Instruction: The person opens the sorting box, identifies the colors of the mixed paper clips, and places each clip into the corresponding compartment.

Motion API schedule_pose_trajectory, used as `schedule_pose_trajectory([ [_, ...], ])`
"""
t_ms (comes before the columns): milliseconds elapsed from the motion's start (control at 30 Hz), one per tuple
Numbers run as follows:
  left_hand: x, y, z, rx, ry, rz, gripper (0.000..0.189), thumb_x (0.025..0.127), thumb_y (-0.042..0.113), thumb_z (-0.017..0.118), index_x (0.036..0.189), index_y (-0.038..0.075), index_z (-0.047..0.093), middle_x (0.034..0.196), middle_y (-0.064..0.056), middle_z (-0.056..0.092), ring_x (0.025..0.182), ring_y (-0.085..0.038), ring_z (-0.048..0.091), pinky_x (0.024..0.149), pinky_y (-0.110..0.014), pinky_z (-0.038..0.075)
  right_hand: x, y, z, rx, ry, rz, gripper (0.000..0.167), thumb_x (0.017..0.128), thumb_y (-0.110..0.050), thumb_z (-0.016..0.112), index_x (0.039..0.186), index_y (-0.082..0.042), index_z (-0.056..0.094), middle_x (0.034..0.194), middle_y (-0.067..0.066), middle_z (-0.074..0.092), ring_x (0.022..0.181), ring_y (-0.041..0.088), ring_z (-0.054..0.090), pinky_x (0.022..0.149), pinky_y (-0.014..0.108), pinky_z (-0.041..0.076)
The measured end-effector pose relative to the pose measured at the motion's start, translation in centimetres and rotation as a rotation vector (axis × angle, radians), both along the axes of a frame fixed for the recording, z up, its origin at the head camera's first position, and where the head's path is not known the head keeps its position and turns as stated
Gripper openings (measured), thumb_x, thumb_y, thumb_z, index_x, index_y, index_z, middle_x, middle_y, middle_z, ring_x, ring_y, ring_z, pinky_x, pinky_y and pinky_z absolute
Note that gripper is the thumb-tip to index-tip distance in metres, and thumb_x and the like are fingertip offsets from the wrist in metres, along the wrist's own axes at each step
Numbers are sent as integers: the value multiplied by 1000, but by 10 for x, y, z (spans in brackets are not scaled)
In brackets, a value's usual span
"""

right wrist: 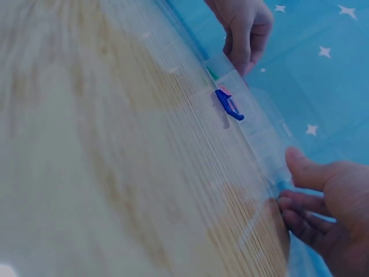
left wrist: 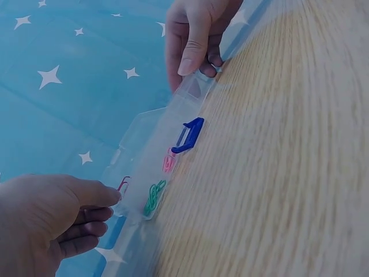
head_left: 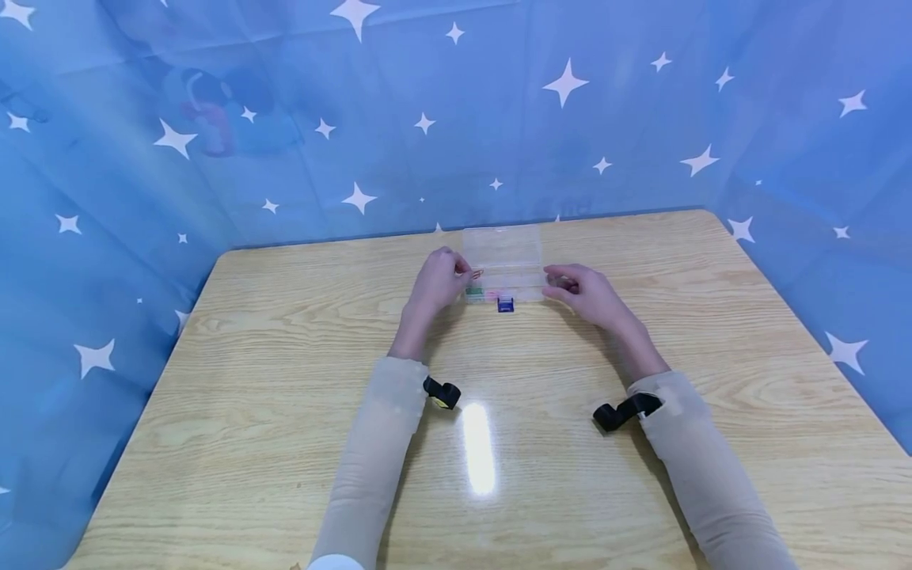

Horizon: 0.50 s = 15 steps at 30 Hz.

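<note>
A clear plastic compartment box (head_left: 526,290) lies near the table's back edge, its transparent lid (head_left: 502,247) raised behind it. My left hand (head_left: 435,283) pinches a red paper clip (left wrist: 123,184) between thumb and index finger, over the box's left end. Green paper clips (left wrist: 154,197) lie in the left end compartment, with pink paper clips (left wrist: 168,161) beside them. A blue latch (head_left: 505,305) sticks out at the front of the box. At the opposite end, my right hand (head_left: 597,298) holds the box with thumb and fingers; the contact is partly hidden.
The light wood-grain table (head_left: 342,317) spreads in front and to both sides. A blue curtain with white stars (head_left: 399,95) hangs right behind the box. Both wrists carry black camera mounts (head_left: 627,412). A bright light reflection (head_left: 478,449) shows on the tabletop.
</note>
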<state>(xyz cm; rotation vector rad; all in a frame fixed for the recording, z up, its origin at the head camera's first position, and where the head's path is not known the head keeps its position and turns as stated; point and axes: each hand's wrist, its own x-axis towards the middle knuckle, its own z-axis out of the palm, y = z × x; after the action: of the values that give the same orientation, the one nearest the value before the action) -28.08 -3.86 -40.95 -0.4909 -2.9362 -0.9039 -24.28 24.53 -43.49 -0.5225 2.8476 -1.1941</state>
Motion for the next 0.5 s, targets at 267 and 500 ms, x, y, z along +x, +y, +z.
schedule_pose_trajectory([
  [267, 1, -1, -1, -30, 12, -8, 16, 99, 13, 65, 102, 1, 75, 103, -11, 63, 93, -23, 59, 81, -34, 52, 0, -2, 1, -4, -15, -4, 51, 102, -28, 62, 144, 1, 53, 118, 18, 65, 94, 27, 59, 79, 42, 47],
  [500, 4, -4, 0, -38, 21, -42, 17, 100, 13, 64, 102, 0, 76, 105, -11, 64, 95, -23, 60, 83, -33, 53, 2, -2, 5, 21, -26, 4, 52, 102, -30, 62, 144, 1, 53, 117, 18, 64, 90, 27, 57, 77, 41, 46],
])
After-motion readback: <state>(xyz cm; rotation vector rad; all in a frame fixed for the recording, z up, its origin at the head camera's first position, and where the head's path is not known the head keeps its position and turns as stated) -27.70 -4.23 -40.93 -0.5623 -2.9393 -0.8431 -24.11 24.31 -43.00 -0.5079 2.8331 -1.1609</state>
